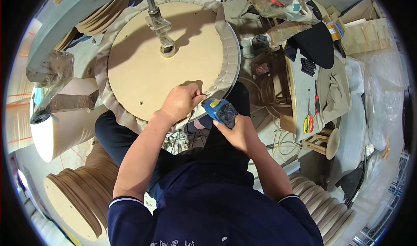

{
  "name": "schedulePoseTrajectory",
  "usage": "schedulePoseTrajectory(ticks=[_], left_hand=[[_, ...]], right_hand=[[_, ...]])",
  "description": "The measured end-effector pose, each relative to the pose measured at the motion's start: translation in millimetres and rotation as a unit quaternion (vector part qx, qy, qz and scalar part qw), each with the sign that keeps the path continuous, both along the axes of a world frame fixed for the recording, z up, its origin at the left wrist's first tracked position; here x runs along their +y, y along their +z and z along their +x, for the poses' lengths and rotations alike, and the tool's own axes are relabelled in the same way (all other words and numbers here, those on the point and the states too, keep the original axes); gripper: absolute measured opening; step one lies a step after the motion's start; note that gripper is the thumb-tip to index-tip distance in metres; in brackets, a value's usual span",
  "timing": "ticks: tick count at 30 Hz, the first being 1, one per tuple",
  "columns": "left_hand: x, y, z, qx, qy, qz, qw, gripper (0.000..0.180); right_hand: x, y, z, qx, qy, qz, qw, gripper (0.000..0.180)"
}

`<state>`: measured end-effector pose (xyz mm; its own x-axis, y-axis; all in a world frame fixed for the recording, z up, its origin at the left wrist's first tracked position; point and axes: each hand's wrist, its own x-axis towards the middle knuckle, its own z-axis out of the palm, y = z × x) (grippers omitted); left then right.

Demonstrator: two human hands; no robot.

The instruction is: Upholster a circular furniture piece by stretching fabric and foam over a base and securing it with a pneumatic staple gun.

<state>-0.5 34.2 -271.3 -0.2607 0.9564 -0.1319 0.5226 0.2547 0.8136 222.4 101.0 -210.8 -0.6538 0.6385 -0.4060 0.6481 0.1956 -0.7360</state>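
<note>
A round tan board (165, 74) lies before me, with beige fabric (103, 68) gathered around its rim. My left hand (180, 100) rests at the board's near right edge, its fingers closed in a pinch on the fabric edge. In my right hand (236, 133) is a blue staple gun (220, 111), its nose at the fabric rim just right of my left fingers. A metal rod (150, 0), wrapped in clear plastic lower down, meets the board near its middle.
Left stand a large pale roll (65, 124) and stacked round boards (74, 198). A curved grey machine arm (56, 26) arches at upper left. On the right table (299, 100) lie orange-handled scissors (309, 123) and a red-handled screwdriver (317, 104). More padded discs (323, 209) stand lower right.
</note>
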Motion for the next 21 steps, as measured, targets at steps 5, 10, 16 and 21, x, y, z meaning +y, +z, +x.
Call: schedulePoseTrajectory(ticks=[5,10,16,21], left_hand=[[7,-1,7,0.028,0.022,0.057,0.998,0.027],[-3,24,32,0.025,0.016,0.016,0.999,0.046],[-18,24,16,0.090,-0.148,-0.035,0.984,0.044],[-11,14,4,0.121,-0.127,-0.008,0.985,0.018]], right_hand=[[5,3,-8,0.035,-0.017,0.024,0.999,0.040],[9,-15,28,0.079,-0.127,-0.009,0.989,0.030],[4,10,42,0.028,-0.164,-0.082,0.983,0.027],[-4,3,40,0.055,-0.115,-0.042,0.991,0.030]])
